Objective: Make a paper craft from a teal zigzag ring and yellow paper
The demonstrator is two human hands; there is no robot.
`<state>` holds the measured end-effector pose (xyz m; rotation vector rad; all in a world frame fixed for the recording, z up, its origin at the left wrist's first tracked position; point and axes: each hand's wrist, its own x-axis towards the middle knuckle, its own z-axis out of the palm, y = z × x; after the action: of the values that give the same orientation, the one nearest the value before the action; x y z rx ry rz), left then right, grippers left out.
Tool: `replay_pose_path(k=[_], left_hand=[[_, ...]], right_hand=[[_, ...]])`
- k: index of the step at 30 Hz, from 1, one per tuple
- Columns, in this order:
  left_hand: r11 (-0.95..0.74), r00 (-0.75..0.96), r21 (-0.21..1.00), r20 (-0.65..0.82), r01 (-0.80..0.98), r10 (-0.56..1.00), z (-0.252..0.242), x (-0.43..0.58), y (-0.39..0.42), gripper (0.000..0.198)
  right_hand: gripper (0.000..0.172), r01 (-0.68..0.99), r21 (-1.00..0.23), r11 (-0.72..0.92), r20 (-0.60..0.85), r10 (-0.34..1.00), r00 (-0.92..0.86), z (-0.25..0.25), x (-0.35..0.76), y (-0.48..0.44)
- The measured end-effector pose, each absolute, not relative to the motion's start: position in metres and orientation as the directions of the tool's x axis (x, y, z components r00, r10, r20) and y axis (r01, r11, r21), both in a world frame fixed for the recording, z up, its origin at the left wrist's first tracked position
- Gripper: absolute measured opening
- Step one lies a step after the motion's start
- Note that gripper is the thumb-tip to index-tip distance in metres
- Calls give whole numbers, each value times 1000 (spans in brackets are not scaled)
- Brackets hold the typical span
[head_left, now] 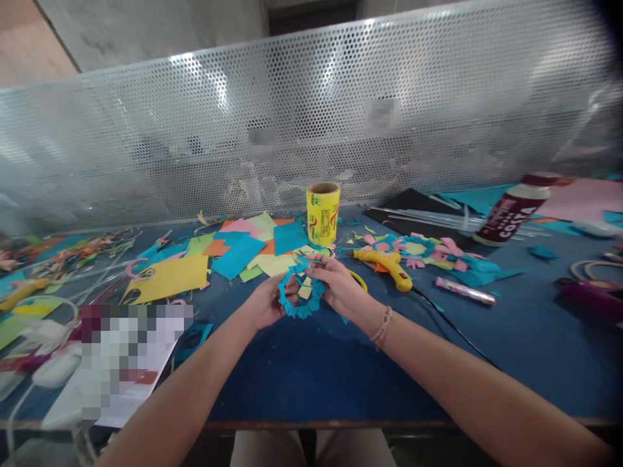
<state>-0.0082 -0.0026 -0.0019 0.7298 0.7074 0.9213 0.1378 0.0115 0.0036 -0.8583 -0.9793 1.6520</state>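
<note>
Between my two hands is a blue paper ring [300, 310] with a fringed, cut outer edge, held above the blue table. My left hand [269, 302] grips its left side, fingers closed on the paper. At its upper right, my right hand [335, 283] pinches the ring with thumb and fingers. Just beyond them stands a yellow printed tape roll [322, 215], upright. To the right of my right hand lies a yellow glue gun [387, 264] with a black cord. Part of a yellow ring [359, 280] shows behind my right hand.
Coloured paper sheets [238, 253] and scraps lie across the back and left. A brown Costa bottle [516, 209] tilts at the right, near a pink tube [465, 291] and paper flowers [418, 246]. A perforated metal screen [292, 117] borders the table's far side. White cables lie left.
</note>
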Motion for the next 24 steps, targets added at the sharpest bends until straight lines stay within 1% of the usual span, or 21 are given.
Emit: replay_pose_path(k=[2, 5, 7, 12, 14, 16, 18, 19, 20, 21, 22, 24], left_hand=[[396, 343, 803, -255, -446, 904, -5, -11, 1, 29], [318, 141, 811, -286, -490, 948, -11, -17, 7, 29], [227, 11, 804, -265, -549, 964, -13, -22, 11, 29], [23, -177, 720, -201, -693, 963, -19, -36, 18, 32], [-102, -297, 694, -166, -712, 940, -21, -43, 20, 32], [-221, -441, 720, -130, -658, 888, -20, -47, 22, 29], [-309, -579, 787, -74, -534, 812, -16, -47, 23, 18], [-329, -618, 819, -39, -470, 785, -13, -45, 23, 12], [-318, -613, 844, -16, -431, 790, -11, -42, 22, 13], [-283, -571, 866, -5, -413, 821, -8, -37, 20, 17], [-210, -471, 886, -10, -413, 882, -6, -33, 18, 20], [-23, -204, 923, -61, -384, 977, -5, -24, 12, 27]], right_hand=[[34, -415, -889, -196, -87, 960, -268, 4, 138, 11], [35, -434, -880, -193, -81, 961, -263, 5, 138, 11], [35, -434, -880, -192, -86, 964, -253, 5, 138, 11], [34, -431, -885, -176, -78, 969, -235, 5, 139, 12], [35, -440, -882, -169, -73, 971, -226, 4, 139, 13], [34, -459, -874, -162, -72, 975, -208, 3, 138, 15], [32, -471, -872, -136, -65, 984, -165, 0, 138, 17], [31, -467, -877, -111, -56, 990, -130, -2, 138, 18], [30, -460, -884, -86, -46, 994, -96, -5, 138, 19], [30, -457, -887, -64, -39, 997, -64, -8, 137, 21], [30, -455, -889, -47, -33, 999, -40, -10, 137, 22], [29, -451, -892, -9, -10, 1000, 0, -16, 135, 25]])
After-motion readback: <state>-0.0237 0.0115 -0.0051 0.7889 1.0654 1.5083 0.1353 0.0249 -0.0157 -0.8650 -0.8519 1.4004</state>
